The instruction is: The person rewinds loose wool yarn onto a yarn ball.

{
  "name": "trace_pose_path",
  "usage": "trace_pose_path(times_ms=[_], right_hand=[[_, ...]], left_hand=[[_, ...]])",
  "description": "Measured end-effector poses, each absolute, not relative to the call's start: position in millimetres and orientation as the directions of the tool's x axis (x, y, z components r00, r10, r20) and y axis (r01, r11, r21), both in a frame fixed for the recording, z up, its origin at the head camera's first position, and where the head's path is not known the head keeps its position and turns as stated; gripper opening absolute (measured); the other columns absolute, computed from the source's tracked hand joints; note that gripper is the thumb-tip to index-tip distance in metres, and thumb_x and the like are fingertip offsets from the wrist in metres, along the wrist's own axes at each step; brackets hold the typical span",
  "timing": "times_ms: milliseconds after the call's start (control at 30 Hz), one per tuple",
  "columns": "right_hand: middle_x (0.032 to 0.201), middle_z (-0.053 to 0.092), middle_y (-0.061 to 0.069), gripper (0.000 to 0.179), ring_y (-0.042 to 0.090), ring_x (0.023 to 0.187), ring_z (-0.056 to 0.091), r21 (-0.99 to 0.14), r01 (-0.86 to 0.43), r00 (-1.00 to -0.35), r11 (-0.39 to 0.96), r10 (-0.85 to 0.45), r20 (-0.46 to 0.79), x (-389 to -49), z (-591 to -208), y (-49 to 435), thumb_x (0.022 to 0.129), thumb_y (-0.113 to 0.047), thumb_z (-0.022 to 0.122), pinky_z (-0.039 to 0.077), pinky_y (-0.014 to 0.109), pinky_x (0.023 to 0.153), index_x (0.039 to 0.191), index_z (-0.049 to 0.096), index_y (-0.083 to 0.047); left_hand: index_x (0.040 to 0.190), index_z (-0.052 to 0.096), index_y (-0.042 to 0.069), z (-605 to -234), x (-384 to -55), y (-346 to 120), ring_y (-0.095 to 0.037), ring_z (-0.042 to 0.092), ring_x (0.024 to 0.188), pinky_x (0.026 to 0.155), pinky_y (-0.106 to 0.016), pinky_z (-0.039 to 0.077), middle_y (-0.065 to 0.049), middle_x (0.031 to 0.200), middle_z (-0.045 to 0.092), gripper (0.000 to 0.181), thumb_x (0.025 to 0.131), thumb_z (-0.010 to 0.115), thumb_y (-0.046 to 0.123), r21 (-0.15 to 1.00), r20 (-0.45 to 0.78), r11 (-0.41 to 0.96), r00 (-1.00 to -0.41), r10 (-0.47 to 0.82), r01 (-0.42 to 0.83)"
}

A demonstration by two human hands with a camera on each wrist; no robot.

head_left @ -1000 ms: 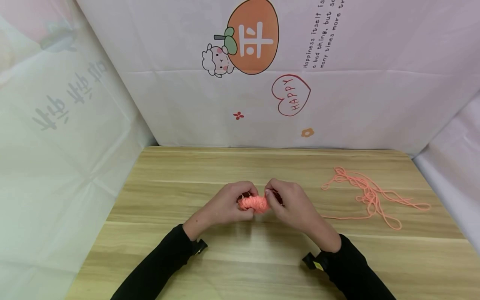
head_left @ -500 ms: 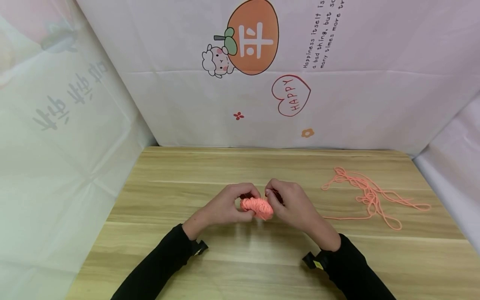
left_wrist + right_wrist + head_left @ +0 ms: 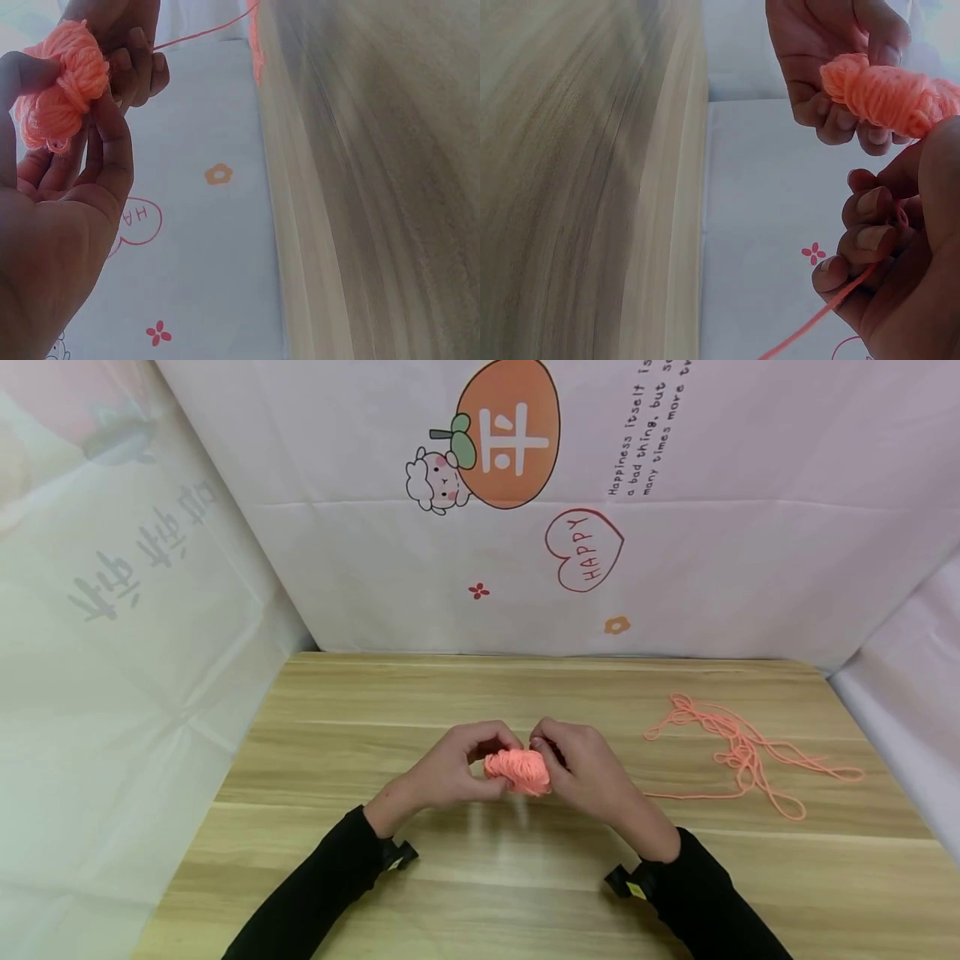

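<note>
A small wound ball of coral yarn (image 3: 519,771) is held above the table between the thumb and fingers of my left hand (image 3: 459,770). In the left wrist view my left thumb presses on the near side of the same yarn ball (image 3: 75,79). My right hand (image 3: 588,770) is just right of the ball, its fingers curled round the yarn strand (image 3: 817,319), which passes through them in the right wrist view. Whether the right fingertips touch the ball is hard to tell. The strand's join with the ball is mostly hidden.
A loose tangle of coral yarn (image 3: 738,747) lies at the right of the wooden table (image 3: 375,693), and its tail runs to my right hand. A white printed cloth (image 3: 360,568) hangs behind the table's back edge, with more white cloth at both sides.
The yarn ball has turned in my left hand and moved slightly right, showing more of its wound end. My right hand stays nearly where it was; the loose tangle looks the same.
</note>
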State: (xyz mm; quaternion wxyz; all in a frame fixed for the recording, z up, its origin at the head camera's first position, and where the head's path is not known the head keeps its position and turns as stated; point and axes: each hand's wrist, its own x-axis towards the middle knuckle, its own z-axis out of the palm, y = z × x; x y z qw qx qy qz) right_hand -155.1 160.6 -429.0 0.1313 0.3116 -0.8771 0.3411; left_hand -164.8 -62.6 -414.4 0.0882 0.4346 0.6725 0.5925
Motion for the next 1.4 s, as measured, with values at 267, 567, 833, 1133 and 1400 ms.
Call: trace_pose_path(times_ms=[267, 567, 833, 1133, 1400], right_hand=[[0.063, 0.045, -0.010, 0.014, 0.005, 0.051, 0.040, -0.540, -0.593, -0.805, 0.597, -0.432, 0.407, -156.2, -430.1, 158.7, 0.095, -0.011, 0.051, 0.036, 0.023, 0.045, 0.088, 0.059, -0.020], [0.060, 0.041, -0.009, 0.019, 0.004, 0.049, 0.035, -0.523, -0.625, -0.781, 0.580, -0.460, 0.422, -154.0, -432.4, 151.1, 0.094, -0.009, 0.049, 0.032, 0.022, 0.045, 0.082, 0.057, -0.022], [0.062, 0.040, -0.011, 0.022, 0.002, 0.051, 0.036, -0.482, -0.684, -0.730, 0.548, -0.502, 0.464, -151.5, -435.0, 147.0, 0.097, -0.012, 0.048, 0.033, 0.021, 0.046, 0.078, 0.054, -0.022], [0.060, 0.039, -0.012, 0.023, 0.001, 0.050, 0.036, -0.486, -0.680, -0.733, 0.549, -0.494, 0.467, -148.8, -432.1, 146.0, 0.096, -0.011, 0.049, 0.033, 0.020, 0.045, 0.077, 0.051, -0.024], [0.061, 0.039, -0.011, 0.022, 0.001, 0.051, 0.036, -0.478, -0.692, -0.722, 0.541, -0.500, 0.479, -146.3, -430.0, 145.8, 0.095, -0.011, 0.050, 0.032, 0.020, 0.046, 0.077, 0.050, -0.023]], left_hand=[[0.107, 0.057, -0.004, -415.0, -168.3, -65.4, -0.021, 0.054, 0.081, 0.068, -0.029, 0.050, -0.012, 0.098, 0.058, 0.027, 0.082, 0.065, -0.012, 0.892, 0.435, -0.184, -0.672, 0.599, 0.414], [0.106, 0.054, -0.007, -411.5, -168.8, -64.7, -0.019, 0.054, 0.077, 0.064, -0.024, 0.048, -0.014, 0.095, 0.058, 0.023, 0.085, 0.061, -0.012, 0.903, 0.423, -0.166, -0.747, 0.513, 0.396], [0.110, 0.055, -0.004, -412.1, -169.6, -66.8, -0.020, 0.057, 0.081, 0.068, -0.027, 0.050, -0.013, 0.099, 0.059, 0.023, 0.088, 0.063, -0.006, 0.915, 0.388, -0.074, -0.811, 0.437, 0.398], [0.106, 0.056, -0.002, -411.7, -168.3, -66.2, -0.019, 0.057, 0.081, 0.066, -0.027, 0.050, -0.011, 0.097, 0.061, 0.021, 0.087, 0.065, -0.003, 0.911, 0.372, 0.014, -0.834, 0.407, 0.412], [0.101, 0.058, 0.001, -413.3, -166.3, -63.7, -0.018, 0.052, 0.072, 0.060, -0.027, 0.044, -0.008, 0.090, 0.060, 0.022, 0.082, 0.067, -0.006, 0.879, 0.392, 0.104, -0.829, 0.398, 0.465]])
